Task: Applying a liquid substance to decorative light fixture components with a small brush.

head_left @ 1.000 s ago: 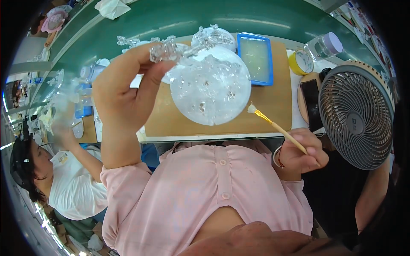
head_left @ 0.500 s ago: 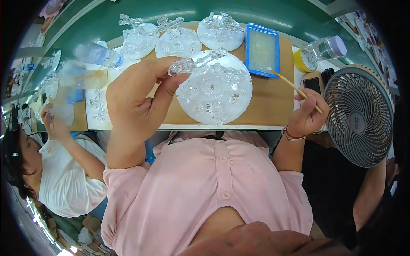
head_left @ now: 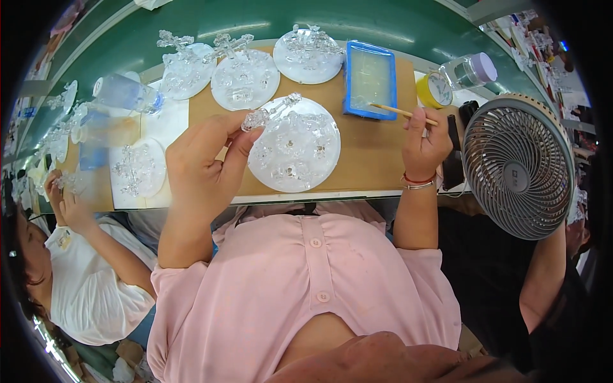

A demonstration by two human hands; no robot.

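Fingers of the left hand (head_left: pixel 207 150) are pinched around a clear piece (head_left: pixel 257 119) at ten o'clock on the white disc (head_left: pixel 322 172); the brush (head_left: pixel 397 110), clasped by the right hand (head_left: pixel 426 143), has just been shifted farther over the blue tray (head_left: pixel 348 83) at two o'clock, so loading is presumably underway

Your bare left hand (head_left: pixel 196 153) and bare right hand (head_left: pixel 428 147): both closed in a pinch.
Left: thumb opposed to forefinger, tips toward your right; bare left forearm (head_left: pixel 185 239) leaning slightly rightward. Right: thumb and fingers together, knuckles bent; bare right forearm (head_left: pixel 416 223) near upright, well apart from your left.
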